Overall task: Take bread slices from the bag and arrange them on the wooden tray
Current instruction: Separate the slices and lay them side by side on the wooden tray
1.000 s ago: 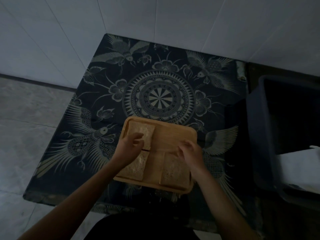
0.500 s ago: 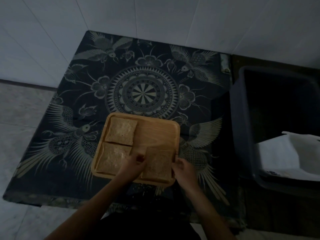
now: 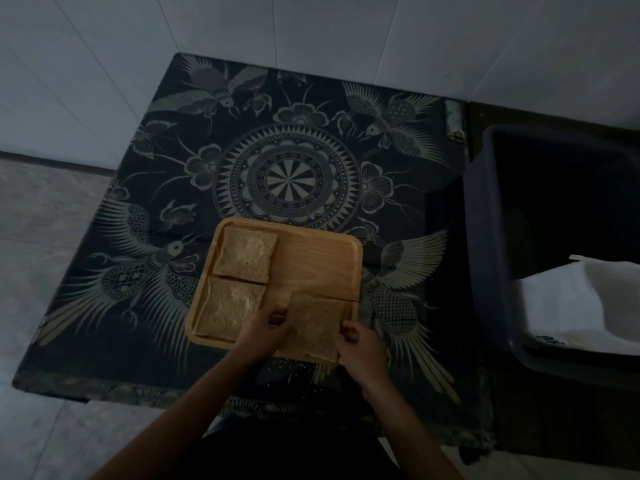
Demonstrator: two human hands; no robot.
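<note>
1. Both hands are working on the third slice [image 3: 317,323], which is lying in the near right corner of the tray [image 3: 318,258]; the left hand [image 3: 265,329] is pinching its left edge with fingers closed on it, and the right hand [image 3: 360,344] is touching its right edge with fingers curled, but I cannot tell if this hand is really gripping or only pushing.

2. Two other slices are already lying flat on the left side; the far slice [image 3: 244,254] and the near slice [image 3: 230,310] are almost touching, one behind the other.

3. The third slice is hanging a little over the near rim, I am judging; to do this step well, the person should be sliding it away from the body until its near edge is sitting inside the rim.

4. It is better to be pushing with flat fingertips than pinching; the bread is soft, and a hard pinch is leaving dents or tearing the crust.

5. The slice should be ending parallel to the near slice, just beside it, not overlapping.

6. The far right quarter is bare, so one more slice is fitting there; the bag [image 3: 571,306] is waiting in the dark bin [image 3: 491,237] at the right, well apart from the tray.

7. The tray is standing on a patterned cloth [image 3: 287,178], which can be slipping, so the pushing must be gentle.
</note>
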